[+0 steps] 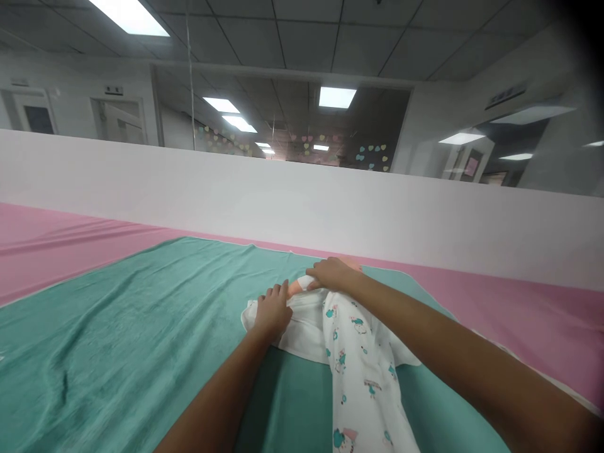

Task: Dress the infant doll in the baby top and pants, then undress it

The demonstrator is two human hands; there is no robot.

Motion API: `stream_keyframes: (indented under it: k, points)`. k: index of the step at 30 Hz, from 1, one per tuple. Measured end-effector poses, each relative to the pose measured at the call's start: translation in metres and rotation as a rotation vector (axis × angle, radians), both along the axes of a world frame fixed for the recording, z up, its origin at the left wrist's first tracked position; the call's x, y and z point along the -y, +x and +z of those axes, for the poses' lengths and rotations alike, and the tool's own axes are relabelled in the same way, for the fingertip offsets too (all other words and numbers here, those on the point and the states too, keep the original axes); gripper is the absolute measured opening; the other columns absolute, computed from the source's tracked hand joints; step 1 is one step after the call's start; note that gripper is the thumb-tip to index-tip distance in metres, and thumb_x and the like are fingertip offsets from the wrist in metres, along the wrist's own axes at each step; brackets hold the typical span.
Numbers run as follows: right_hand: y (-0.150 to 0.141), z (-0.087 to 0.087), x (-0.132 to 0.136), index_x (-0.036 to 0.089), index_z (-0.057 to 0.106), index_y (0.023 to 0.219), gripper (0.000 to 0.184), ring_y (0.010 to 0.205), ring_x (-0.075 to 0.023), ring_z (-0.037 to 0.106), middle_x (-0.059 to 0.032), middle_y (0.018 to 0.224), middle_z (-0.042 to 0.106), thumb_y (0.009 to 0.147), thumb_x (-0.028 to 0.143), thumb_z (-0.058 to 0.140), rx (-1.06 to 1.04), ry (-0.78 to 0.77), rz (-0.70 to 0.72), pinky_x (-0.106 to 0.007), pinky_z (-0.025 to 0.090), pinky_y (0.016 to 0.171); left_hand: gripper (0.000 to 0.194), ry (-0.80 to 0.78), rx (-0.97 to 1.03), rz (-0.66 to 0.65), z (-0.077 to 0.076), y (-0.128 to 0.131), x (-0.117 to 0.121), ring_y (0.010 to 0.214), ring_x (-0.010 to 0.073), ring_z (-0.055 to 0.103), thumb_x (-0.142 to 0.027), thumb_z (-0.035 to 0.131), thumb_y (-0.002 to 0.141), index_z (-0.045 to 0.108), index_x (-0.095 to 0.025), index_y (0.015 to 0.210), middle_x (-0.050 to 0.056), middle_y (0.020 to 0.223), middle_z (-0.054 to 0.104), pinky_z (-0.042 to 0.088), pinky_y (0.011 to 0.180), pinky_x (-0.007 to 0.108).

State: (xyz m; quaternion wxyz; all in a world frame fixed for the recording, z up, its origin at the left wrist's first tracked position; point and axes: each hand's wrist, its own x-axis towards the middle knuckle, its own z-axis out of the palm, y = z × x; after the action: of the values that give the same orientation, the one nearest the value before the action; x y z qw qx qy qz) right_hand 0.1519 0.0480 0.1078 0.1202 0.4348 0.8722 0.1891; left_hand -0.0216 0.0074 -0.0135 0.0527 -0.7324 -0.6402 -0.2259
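A small pinkish limb [294,288], like a baby doll's arm, shows between my two hands, with a white cuff [306,282] round it. My left hand [274,309] is closed at the limb's left end, over the edge of a white cloth garment [304,333]. Bent over the cuff, my right hand [333,274] grips the white fabric from above. More pinkish surface [352,263] shows just behind that hand; the rest of the doll-like body is hidden. A white printed cloth [363,371] with teal and pink figures hangs toward me below my right forearm.
Everything lies on a rumpled teal blanket [141,321] spread over a pink cover [519,308]. A low white wall panel [283,201] runs behind it, with glass [292,119] above.
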Motion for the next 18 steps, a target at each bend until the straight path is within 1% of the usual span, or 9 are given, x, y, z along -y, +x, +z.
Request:
stream_keyframes:
  k: [1, 2, 4, 5, 7, 10, 14, 18]
  points:
    - [-0.005, -0.004, 0.002, 0.026, 0.056, 0.095, 0.044, 0.079, -0.0227, 0.06, -0.0056, 0.091, 0.063, 0.08, 0.064, 0.039, -0.011, -0.008, 0.007, -0.031, 0.038, 0.064, 0.061, 0.017, -0.004, -0.039, 0.0, 0.001, 0.001, 0.11, 0.0242, 0.045, -0.028, 0.047, 0.079, 0.025, -0.023, 0.136, 0.01, 0.121, 0.05, 0.034, 0.085, 0.037]
    - [-0.01, -0.008, 0.003, 0.025, 0.056, 0.095, 0.044, 0.08, -0.0229, 0.06, -0.0056, 0.091, 0.063, 0.08, 0.064, 0.039, -0.022, -0.018, 0.02, -0.032, 0.039, 0.065, 0.056, 0.024, -0.006, -0.065, 0.0, 0.001, 0.001, 0.109, 0.0235, 0.045, -0.031, 0.047, 0.081, 0.028, -0.022, 0.133, 0.01, 0.12, 0.05, 0.034, 0.085, 0.036]
    - [-0.019, -0.019, 0.002, 0.025, 0.056, 0.094, 0.045, 0.082, -0.0235, 0.06, -0.0062, 0.091, 0.064, 0.081, 0.064, 0.039, -0.044, -0.035, 0.041, -0.033, 0.04, 0.068, 0.039, 0.017, -0.014, -0.075, 0.001, -0.001, 0.0, 0.106, 0.0234, 0.047, -0.037, 0.042, 0.085, 0.041, -0.021, 0.121, 0.009, 0.114, 0.053, 0.036, 0.083, 0.036]
    - [-0.023, -0.025, 0.001, 0.025, 0.056, 0.095, 0.046, 0.082, -0.0239, 0.06, -0.0066, 0.092, 0.064, 0.081, 0.064, 0.038, -0.056, -0.042, 0.05, -0.034, 0.04, 0.069, 0.032, 0.005, -0.024, -0.064, 0.001, -0.004, -0.001, 0.104, 0.0237, 0.049, -0.038, 0.04, 0.087, 0.045, -0.021, 0.113, 0.009, 0.111, 0.055, 0.037, 0.081, 0.036]
    - [-0.029, -0.036, -0.003, 0.024, 0.056, 0.097, 0.048, 0.085, -0.0249, 0.06, -0.0072, 0.094, 0.064, 0.08, 0.065, 0.037, -0.088, -0.06, 0.055, -0.034, 0.041, 0.069, 0.027, -0.032, -0.057, -0.025, 0.002, -0.01, -0.003, 0.101, 0.0248, 0.051, -0.038, 0.037, 0.089, 0.05, -0.019, 0.102, 0.01, 0.105, 0.058, 0.038, 0.079, 0.037]
    - [-0.035, -0.047, -0.011, 0.024, 0.055, 0.101, 0.053, 0.089, -0.0256, 0.06, -0.0077, 0.098, 0.064, 0.078, 0.069, 0.037, -0.157, -0.118, 0.049, -0.034, 0.042, 0.068, 0.027, -0.082, -0.104, 0.036, 0.003, -0.02, -0.005, 0.101, 0.0261, 0.051, -0.038, 0.039, 0.088, 0.052, -0.017, 0.099, 0.012, 0.104, 0.059, 0.039, 0.079, 0.039]
    - [-0.035, -0.051, -0.017, 0.023, 0.055, 0.103, 0.061, 0.088, -0.0255, 0.06, -0.0084, 0.101, 0.064, 0.073, 0.073, 0.04, -0.223, -0.23, 0.005, -0.033, 0.043, 0.066, 0.028, -0.058, -0.136, 0.044, 0.002, -0.028, -0.004, 0.1, 0.0266, 0.052, -0.038, 0.038, 0.088, 0.054, -0.016, 0.098, 0.013, 0.102, 0.06, 0.039, 0.077, 0.039]
    - [-0.022, -0.049, -0.021, 0.025, 0.055, 0.102, 0.059, 0.084, -0.0238, 0.061, -0.0057, 0.101, 0.064, 0.07, 0.073, 0.045, -0.286, -0.304, -0.031, -0.031, 0.043, 0.065, 0.03, -0.002, -0.212, -0.006, 0.003, -0.037, 0.0, 0.094, 0.0258, 0.054, -0.04, 0.035, 0.089, 0.054, -0.017, 0.097, 0.012, 0.096, 0.061, 0.037, 0.075, 0.037]
